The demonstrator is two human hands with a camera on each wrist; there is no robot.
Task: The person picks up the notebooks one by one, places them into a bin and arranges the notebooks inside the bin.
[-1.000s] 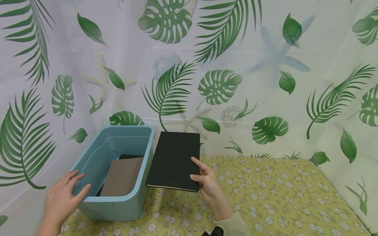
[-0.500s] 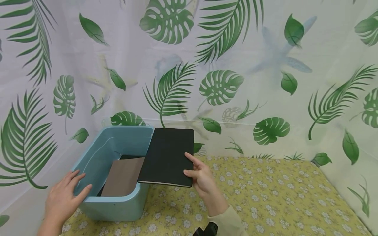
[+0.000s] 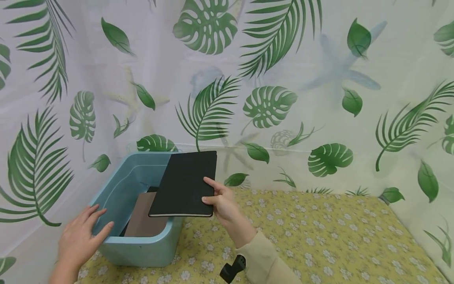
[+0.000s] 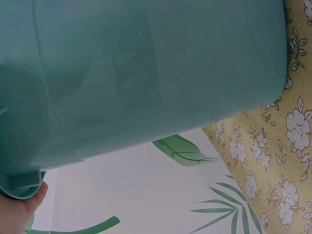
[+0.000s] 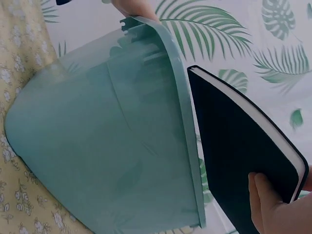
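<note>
My right hand (image 3: 227,205) pinches a black hardcover notebook (image 3: 184,183) by its right edge, thumb on the upper cover. The notebook is held nearly flat over the right rim of a blue plastic bin (image 3: 138,250), its left part overlapping the opening. Cream page edges show in the right wrist view, where the notebook (image 5: 229,136) is just beyond the rim. My left hand (image 3: 79,238) rests on the bin's near left corner, fingers spread over the rim. A brown-covered book (image 3: 149,219) lies inside the bin, with something black (image 3: 152,189) partly beneath it.
The bin stands on a yellow flowered tablecloth (image 3: 305,236). Behind and at both sides hangs a white curtain (image 3: 248,59) printed with green leaves. A small black device (image 3: 232,269) is at the right wrist by the beige sleeve (image 3: 264,256).
My right hand has carried the black notebook leftward and slightly up, from beside the bin to over its right rim. The left hand has stayed on the corner.
</note>
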